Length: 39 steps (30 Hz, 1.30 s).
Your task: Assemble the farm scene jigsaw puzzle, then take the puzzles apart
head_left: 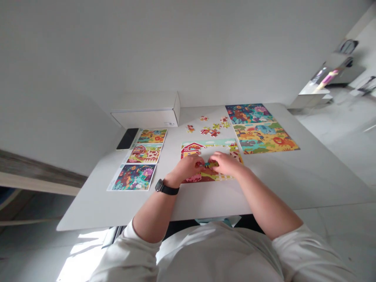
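Observation:
A partly assembled farm jigsaw puzzle [202, 178] lies on the table in front of me, with a red barn at its upper left and a bare gap in its middle. Over that gap, my left hand [188, 167] and my right hand [226, 162] meet with bent fingers, pinching a small puzzle piece [207, 165] from both sides. The fingers partly cover the piece, so whether it touches its neighbours is hidden. Behind the puzzle, several loose puzzle pieces [210, 132] are scattered.
Two finished-looking puzzles, a dark one [248, 112] and a yellow animal one [266, 138], lie to the right. At left is a reference sheet [138, 158] with three pictures, beside a black phone [128, 138]. A white box [145, 113] stands against the wall.

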Each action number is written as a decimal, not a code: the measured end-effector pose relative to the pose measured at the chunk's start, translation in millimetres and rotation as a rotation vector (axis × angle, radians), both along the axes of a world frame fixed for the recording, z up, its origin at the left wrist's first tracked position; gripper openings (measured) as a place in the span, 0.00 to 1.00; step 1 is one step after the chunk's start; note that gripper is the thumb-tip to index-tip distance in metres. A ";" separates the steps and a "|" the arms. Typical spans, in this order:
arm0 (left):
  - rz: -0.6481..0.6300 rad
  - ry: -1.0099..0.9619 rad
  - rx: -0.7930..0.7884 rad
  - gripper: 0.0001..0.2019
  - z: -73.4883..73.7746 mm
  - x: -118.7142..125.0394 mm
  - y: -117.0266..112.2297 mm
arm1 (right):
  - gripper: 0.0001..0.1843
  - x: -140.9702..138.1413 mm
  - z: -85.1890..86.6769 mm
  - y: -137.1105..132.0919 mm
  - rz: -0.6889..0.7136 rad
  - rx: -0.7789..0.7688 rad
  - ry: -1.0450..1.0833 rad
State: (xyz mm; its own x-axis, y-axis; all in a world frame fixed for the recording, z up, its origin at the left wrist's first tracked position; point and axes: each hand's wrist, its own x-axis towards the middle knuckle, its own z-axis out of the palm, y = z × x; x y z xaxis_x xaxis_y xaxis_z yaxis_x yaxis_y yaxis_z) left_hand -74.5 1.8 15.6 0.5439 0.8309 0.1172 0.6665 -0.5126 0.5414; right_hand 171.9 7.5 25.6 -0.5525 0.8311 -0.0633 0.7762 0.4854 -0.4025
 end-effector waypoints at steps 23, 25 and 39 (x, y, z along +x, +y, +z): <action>0.027 0.013 -0.038 0.08 -5.1 1.2 0.2 | 0.13 -2.3 0.7 -2.2 0.053 -0.028 0.086; 0.043 -0.069 -0.018 0.09 -3.6 0.7 -0.4 | 0.12 -0.6 0.0 -1.7 0.043 -0.005 0.117; 0.664 -1.320 -0.259 0.20 13.6 -24.7 17.7 | 0.06 17.1 -1.1 10.4 -0.127 -0.001 0.197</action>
State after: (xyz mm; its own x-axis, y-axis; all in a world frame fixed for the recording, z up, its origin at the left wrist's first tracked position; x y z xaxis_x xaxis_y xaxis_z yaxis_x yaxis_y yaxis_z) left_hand -99.1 19.4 29.1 -0.3071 0.9513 0.0251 -0.2937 -0.1198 0.9483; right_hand 189.0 17.8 24.5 -0.4451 0.8948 0.0345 0.7374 0.3881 -0.5528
